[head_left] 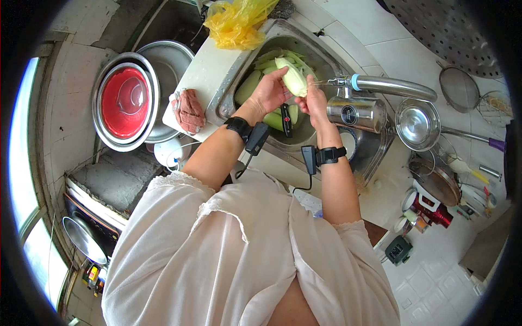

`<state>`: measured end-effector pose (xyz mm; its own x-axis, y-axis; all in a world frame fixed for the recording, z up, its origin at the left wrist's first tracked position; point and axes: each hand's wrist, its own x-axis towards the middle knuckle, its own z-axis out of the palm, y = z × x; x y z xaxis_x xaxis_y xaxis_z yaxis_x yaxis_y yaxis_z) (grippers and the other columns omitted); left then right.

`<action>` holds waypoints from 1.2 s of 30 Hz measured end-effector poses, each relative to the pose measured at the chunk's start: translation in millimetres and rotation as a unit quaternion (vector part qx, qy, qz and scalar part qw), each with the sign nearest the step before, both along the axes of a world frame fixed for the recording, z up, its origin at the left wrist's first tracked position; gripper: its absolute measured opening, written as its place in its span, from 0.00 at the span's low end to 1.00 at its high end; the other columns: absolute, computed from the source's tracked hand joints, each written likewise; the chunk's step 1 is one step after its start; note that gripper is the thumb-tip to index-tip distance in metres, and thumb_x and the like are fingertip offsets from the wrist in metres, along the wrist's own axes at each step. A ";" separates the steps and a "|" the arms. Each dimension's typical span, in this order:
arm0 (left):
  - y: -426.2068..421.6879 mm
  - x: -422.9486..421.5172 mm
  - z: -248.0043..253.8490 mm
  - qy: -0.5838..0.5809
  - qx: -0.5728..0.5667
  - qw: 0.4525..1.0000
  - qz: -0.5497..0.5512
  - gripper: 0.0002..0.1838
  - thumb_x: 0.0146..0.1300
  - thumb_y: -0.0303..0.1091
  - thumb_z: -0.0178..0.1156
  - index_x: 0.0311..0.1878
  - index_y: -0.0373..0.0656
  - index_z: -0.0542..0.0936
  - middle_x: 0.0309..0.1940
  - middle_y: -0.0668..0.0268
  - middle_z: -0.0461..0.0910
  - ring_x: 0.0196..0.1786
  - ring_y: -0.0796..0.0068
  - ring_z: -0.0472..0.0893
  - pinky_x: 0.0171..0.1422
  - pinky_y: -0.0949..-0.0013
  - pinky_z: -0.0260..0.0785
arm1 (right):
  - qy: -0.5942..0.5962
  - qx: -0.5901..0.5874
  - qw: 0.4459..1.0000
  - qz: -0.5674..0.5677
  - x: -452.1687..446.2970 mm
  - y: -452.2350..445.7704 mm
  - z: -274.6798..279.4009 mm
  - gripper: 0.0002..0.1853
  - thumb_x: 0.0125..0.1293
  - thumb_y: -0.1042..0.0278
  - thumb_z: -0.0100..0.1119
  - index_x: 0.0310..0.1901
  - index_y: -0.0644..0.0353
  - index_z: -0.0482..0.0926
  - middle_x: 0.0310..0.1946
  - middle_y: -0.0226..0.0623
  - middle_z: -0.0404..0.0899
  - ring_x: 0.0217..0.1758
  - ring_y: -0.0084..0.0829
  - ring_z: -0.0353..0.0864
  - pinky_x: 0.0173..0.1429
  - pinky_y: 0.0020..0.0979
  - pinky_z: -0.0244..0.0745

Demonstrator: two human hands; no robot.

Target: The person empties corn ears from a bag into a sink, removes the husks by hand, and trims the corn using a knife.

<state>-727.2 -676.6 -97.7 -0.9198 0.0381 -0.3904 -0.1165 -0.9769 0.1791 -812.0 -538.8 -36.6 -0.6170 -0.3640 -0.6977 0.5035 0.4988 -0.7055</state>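
Note:
A pale green ear of corn is held up over the metal sink, tilted, between both hands. My left hand cups its left side, with the fingers against it. On the right, my right hand closes its fingers at the ear's lower end, where silky strands show. Below the hands, more green ears and husks lie in the sink. A black-handled tool, perhaps a peeler or knife, lies over the green pieces between my wrists.
The faucet reaches over the sink's right side, above a metal canister. A yellow plastic bag and a brownish cloth lie on the counter. Red and metal basins stand left; a steel pan is right.

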 end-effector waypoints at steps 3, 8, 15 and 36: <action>-0.5 -2.6 3.9 -0.053 0.011 0.998 0.043 0.22 0.79 0.48 0.55 0.62 0.40 0.76 0.55 0.57 0.84 0.52 0.60 0.85 0.64 0.57 0.77 | 0.010 0.034 0.999 0.007 3.8 1.5 1.0 0.33 0.80 0.32 0.43 0.47 0.58 0.83 0.29 0.33 0.85 0.25 0.17 0.76 0.27 0.20 0.70; 1.6 5.1 3.9 -0.146 0.043 0.986 0.060 0.25 0.72 0.41 0.67 0.66 0.41 0.73 0.61 0.56 0.76 0.63 0.56 0.79 0.69 0.47 0.75 | 0.060 0.050 0.996 -0.035 14.5 17.1 -35.9 0.35 0.81 0.34 0.42 0.50 0.63 0.84 0.31 0.37 0.87 0.31 0.29 0.85 0.37 0.31 0.81; -9.3 38.6 -11.0 -0.232 -0.085 0.968 0.031 0.34 0.66 0.42 0.73 0.69 0.47 0.68 0.61 0.60 0.73 0.64 0.61 0.73 0.65 0.46 0.73 | 0.277 0.272 0.902 0.189 42.5 8.9 -45.9 0.20 0.77 0.54 0.56 0.54 0.67 0.76 0.47 0.62 0.84 0.52 0.61 0.84 0.60 0.51 0.77; 31.7 28.1 -52.3 -0.124 -0.845 0.307 -0.419 0.37 0.57 0.38 0.71 0.70 0.39 0.71 0.61 0.49 0.77 0.60 0.53 0.85 0.60 0.53 0.81 | 0.373 0.361 0.788 0.331 42.2 27.6 -71.8 0.35 0.70 0.61 0.60 0.77 0.58 0.64 0.55 0.56 0.83 0.56 0.55 0.85 0.61 0.52 0.80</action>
<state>-699.1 -644.9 -150.0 -0.7975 -0.2300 -0.5577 -0.4159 0.8793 0.2321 -769.8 -511.3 -108.4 -0.7956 -0.4522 -0.4032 -0.4559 0.8851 -0.0931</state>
